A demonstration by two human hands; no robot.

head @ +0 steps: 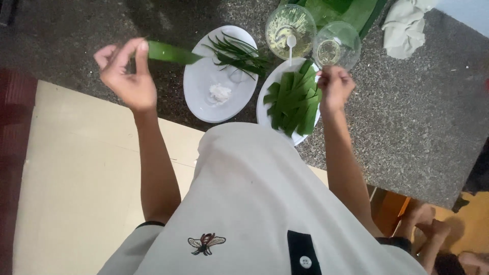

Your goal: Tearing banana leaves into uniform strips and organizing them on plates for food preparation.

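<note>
From the head camera, the left hand (125, 76) pinches one end of a green leaf strip (170, 52), held in the air left of the white oval plate (204, 81) on the speckled worktop (428, 117). The right hand (333, 87) is closed, fingertips together, over a second plate of cut leaf strips (294, 102) just right of the white oval plate. Two glass bowls (290, 30) sit beyond.
</note>
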